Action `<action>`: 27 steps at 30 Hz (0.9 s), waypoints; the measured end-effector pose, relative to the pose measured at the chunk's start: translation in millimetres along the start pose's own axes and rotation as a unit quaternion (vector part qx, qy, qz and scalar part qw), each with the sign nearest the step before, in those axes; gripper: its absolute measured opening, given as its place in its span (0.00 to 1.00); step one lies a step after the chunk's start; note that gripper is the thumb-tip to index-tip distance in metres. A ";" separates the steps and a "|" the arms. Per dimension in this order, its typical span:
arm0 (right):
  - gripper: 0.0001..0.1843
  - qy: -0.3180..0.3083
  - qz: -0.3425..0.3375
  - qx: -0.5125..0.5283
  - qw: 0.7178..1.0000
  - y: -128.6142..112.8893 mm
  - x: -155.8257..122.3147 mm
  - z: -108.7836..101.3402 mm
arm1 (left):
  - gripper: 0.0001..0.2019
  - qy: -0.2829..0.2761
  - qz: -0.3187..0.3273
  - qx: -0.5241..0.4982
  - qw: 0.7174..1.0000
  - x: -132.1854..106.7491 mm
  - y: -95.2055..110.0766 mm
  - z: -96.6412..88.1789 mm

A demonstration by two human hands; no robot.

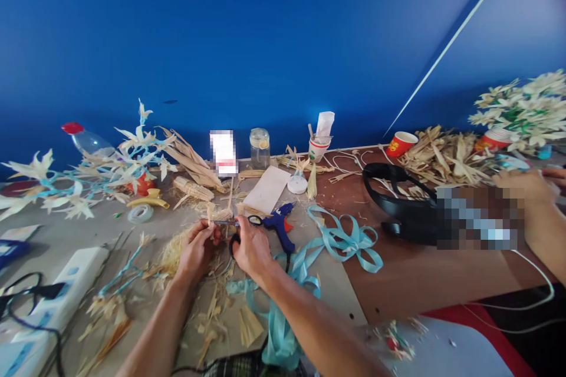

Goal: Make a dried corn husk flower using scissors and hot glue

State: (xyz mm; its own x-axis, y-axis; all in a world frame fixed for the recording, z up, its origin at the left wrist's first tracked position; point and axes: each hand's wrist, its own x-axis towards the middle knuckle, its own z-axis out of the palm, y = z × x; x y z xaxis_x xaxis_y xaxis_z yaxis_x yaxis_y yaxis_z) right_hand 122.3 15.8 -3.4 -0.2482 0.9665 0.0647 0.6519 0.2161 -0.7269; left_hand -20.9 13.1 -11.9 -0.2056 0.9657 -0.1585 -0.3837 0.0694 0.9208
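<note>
My left hand (194, 253) pinches a small pale piece of corn husk (211, 212) near the table's middle. In my right hand (254, 250) is a pair of scissors (234, 244) with black handles. Its blades point left and reach the husk at my left fingertips; whether they are cutting it I cannot tell. A blue glue gun (280, 227) lies just right of my right hand. Light-blue ribbon (349, 235) is heaped beyond it and trails under my right forearm. Pale fibres (174, 253) and husk scraps (250, 325) lie around my hands.
Husk flowers on blue stems (79, 179) and a white power strip (57, 306) are at left. Behind stand a glass jar (260, 150) and a paper cup (319, 148). A black headset (398, 206) lies at right, near another person's hand (526, 188) and a husk pile (435, 159).
</note>
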 end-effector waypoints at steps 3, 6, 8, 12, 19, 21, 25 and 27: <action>0.28 -0.016 0.010 0.084 0.996 3.7 6.7 -0.9 | 0.09 0.008 -0.014 -0.014 1.000 0.3 -0.7 -1.7; 0.27 -0.052 0.006 0.182 0.982 8.6 12.4 -1.5 | 0.09 0.015 -0.025 -0.030 0.999 -1.0 -0.8 -1.0; 0.29 -0.088 -0.008 0.244 0.966 11.0 13.7 -1.2 | 0.09 0.015 -0.027 -0.031 0.999 -2.4 -0.6 0.6; 0.30 -0.144 -0.009 0.312 0.939 11.1 9.6 -2.0 | 0.09 0.000 -0.032 -0.047 0.998 -3.0 -0.9 1.2; 0.28 -0.062 -0.135 0.124 0.981 8.1 1.3 -13.0 | 0.08 0.021 0.009 -0.084 0.996 4.1 -2.0 -5.9; 0.24 -0.073 -0.137 0.104 0.982 8.2 1.8 -15.3 | 0.08 0.013 0.013 -0.091 0.996 4.9 -1.6 -7.4; 0.15 -0.091 -0.167 0.116 0.975 11.0 4.8 -17.4 | 0.08 0.028 0.017 -0.100 0.994 5.6 0.6 -9.6; 0.15 -0.042 -0.158 0.123 0.979 15.1 7.2 -20.0 | 0.08 0.043 0.021 -0.111 0.993 6.2 2.3 -10.5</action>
State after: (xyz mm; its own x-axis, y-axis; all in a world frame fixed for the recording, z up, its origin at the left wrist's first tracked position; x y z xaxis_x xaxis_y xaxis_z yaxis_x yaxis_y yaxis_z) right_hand 144.7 28.8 -0.2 -0.4739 0.8398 0.2649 0.3428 0.4531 -0.8229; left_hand -32.5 16.6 -14.4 -0.2978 0.9413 -0.1590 -0.5603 -0.0375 0.8274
